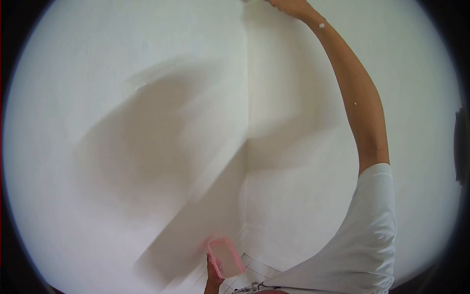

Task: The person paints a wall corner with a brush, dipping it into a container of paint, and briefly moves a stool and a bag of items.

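My left hand [213, 275], low in the view, is closed around the side of a pink rectangular tub [226, 240]. Whitish paint or paste coats the inside of the tub. High above, my right hand [292, 7] reaches up to the corner where two white walls [298, 83] meet. Its fingers are bent and partly cut off by the top edge. A small greyish end of some tool [253, 2] shows beside the fingertips, against the wall; its kind is cut off from view. White specks dot my right forearm.
A chipped patch [142, 87] marks the left wall. Below the tub, light floor tiles [257, 267] show at the foot of the corner. A dark object [460, 146] stands at the far right edge. Broad shadows lie over both walls.
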`<state>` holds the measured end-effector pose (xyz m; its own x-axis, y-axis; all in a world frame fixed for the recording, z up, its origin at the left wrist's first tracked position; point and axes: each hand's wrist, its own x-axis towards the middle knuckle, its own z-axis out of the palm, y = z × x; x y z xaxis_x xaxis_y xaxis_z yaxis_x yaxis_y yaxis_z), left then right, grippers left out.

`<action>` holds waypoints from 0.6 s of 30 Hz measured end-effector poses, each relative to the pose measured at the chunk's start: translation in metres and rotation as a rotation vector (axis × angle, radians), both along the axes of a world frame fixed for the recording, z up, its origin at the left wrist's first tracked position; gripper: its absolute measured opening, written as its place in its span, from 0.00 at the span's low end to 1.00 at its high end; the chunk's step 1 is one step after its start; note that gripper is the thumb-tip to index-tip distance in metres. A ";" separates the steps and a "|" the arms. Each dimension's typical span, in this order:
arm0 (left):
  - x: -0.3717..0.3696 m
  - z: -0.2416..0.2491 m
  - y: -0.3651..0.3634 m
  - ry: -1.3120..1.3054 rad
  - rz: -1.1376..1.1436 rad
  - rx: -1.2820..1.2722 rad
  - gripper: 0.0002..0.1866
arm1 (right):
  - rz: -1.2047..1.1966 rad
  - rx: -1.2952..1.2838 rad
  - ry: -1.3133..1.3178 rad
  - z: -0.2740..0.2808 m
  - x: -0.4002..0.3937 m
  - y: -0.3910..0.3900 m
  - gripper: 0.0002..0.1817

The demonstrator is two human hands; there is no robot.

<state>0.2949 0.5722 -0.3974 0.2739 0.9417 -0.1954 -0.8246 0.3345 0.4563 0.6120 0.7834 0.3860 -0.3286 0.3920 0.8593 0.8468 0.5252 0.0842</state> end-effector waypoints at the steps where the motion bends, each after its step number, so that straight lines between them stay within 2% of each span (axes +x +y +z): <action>1: -0.001 -0.004 0.000 0.000 -0.001 -0.009 0.37 | -0.030 0.052 0.136 0.004 -0.006 0.003 0.20; 2: 0.001 -0.006 0.000 0.000 0.003 -0.011 0.37 | -0.026 0.049 0.137 -0.007 -0.010 0.023 0.20; 4: 0.001 -0.009 -0.001 -0.015 0.045 -0.030 0.36 | 0.158 0.334 -0.053 -0.047 -0.019 0.065 0.24; 6: 0.003 -0.007 0.000 -0.011 0.056 -0.032 0.36 | 0.092 0.089 -0.020 -0.106 -0.029 0.040 0.23; 8: 0.003 -0.005 0.002 -0.012 0.067 -0.038 0.37 | 0.138 -0.031 -0.024 -0.171 -0.033 0.019 0.22; 10: -0.001 -0.004 0.008 -0.037 -0.011 -0.009 0.37 | 0.173 -0.236 -0.098 -0.216 -0.028 -0.007 0.22; 12: -0.003 0.006 0.007 -0.001 -0.025 0.007 0.37 | 0.192 -0.457 -0.284 -0.247 -0.015 -0.020 0.22; 13: -0.001 0.011 0.007 0.032 -0.023 0.034 0.37 | 0.192 -0.454 -0.289 -0.249 -0.009 -0.016 0.22; 15: 0.001 0.017 0.002 0.035 -0.016 0.030 0.37 | 0.095 -0.751 -0.605 -0.247 0.000 -0.007 0.21; 17: 0.002 0.020 0.001 0.045 -0.019 0.033 0.37 | 0.188 -0.465 -0.590 -0.207 0.000 0.010 0.13; 18: 0.003 0.019 0.000 0.063 -0.006 0.065 0.37 | 0.242 -0.467 -0.528 -0.168 -0.005 0.006 0.11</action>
<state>0.2982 0.5725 -0.3787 0.2689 0.9513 -0.1506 -0.7917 0.3074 0.5279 0.6067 0.7894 0.2184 -0.7750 0.5422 0.3246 0.6118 0.7724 0.1706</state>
